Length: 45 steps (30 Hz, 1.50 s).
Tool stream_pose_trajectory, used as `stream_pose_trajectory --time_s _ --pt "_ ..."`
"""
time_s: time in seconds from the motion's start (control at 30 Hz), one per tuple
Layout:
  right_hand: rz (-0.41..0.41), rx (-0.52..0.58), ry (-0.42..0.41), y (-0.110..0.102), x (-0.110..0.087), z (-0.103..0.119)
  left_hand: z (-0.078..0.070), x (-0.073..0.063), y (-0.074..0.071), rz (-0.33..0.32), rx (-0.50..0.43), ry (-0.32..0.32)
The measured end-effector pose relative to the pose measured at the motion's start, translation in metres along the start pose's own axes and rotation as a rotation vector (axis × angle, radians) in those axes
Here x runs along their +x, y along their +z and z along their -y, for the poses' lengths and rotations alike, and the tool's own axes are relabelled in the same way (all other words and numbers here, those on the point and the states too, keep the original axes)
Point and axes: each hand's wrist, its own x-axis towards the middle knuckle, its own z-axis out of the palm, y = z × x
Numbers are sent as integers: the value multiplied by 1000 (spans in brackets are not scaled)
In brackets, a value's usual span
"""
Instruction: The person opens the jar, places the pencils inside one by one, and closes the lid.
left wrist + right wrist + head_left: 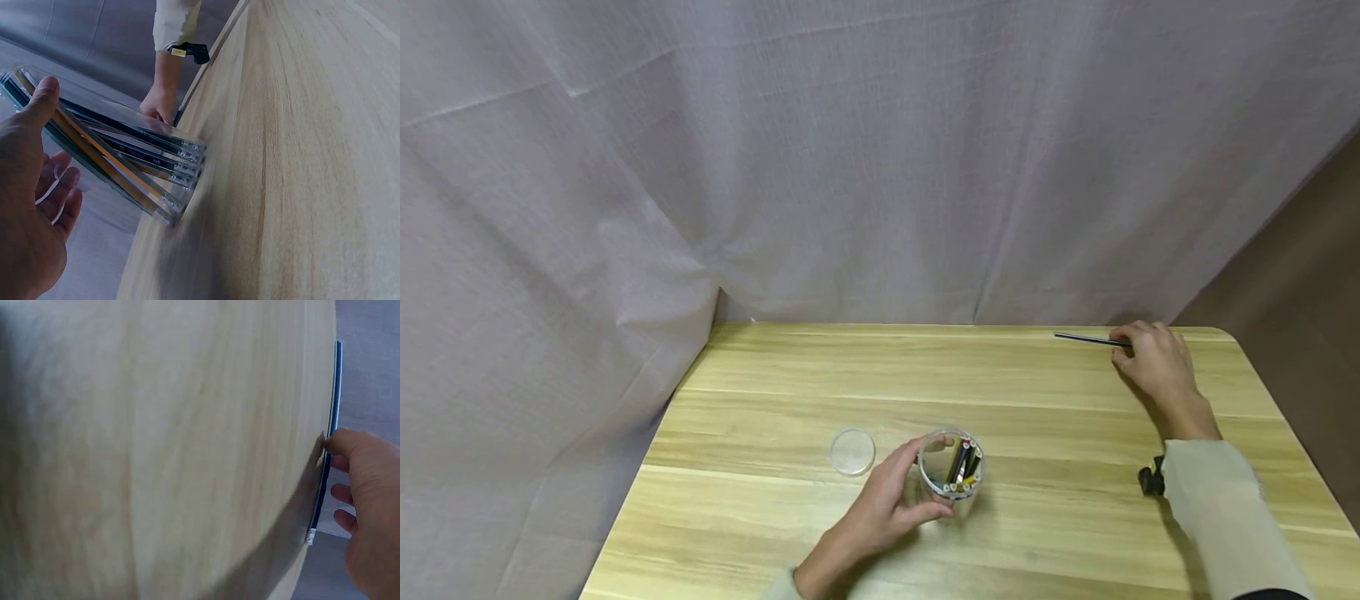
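Observation:
My left hand (880, 504) grips a clear plastic jar (953, 497) from its left side, thumb near and fingers behind. Inside the open-topped jar stand several pencils (125, 159), dark, yellow and orange ones among them, with their metal-banded ends by the jar's bottom in the left wrist view. At the far right of the table, my right hand (1153, 362) pinches a dark pencil (337, 387) between thumb and index finger. That pencil lies along the back edge, its metal-banded end low in the right wrist view. The other right fingers curl loosely beside it.
A clear round lid (852, 452) lies on the wooden table (737, 500), left of the jar. Grey cloth (865, 167) hangs along the table's back and left sides. A brown surface (1307, 333) stands beyond the right edge.

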Motion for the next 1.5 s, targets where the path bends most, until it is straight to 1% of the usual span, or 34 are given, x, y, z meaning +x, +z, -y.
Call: stream_pose_trajectory --time_s 0.07,0.23,0.47,0.7,0.83,0.97,1.13,1.3,1.5 --pt "-23 19 0 2 -1 -2 0 -1 0 0 -5 -4" --pt "-75 81 3 5 -5 -6 -1 -3 0 -8 14 20" --pt "-124 161 14 9 -10 -5 -1 -6 -2 -2 2 -1" --pt "-142 172 35 14 -12 -6 -3 -6 -3 -12 21 0" --pt "-168 170 33 15 -11 -7 -3 -6 -3 -12 22 5" --pt "-195 170 37 17 -12 -9 -1 -4 -2 -9 18 7" --pt "-200 182 74 19 -15 -13 2 -2 -1 4 7 0" --pt "-235 210 80 23 -15 -13 4 0 -1 9 6 -7" --pt "-223 227 86 28 -17 -10 7 -1 0 8 -9 -22"
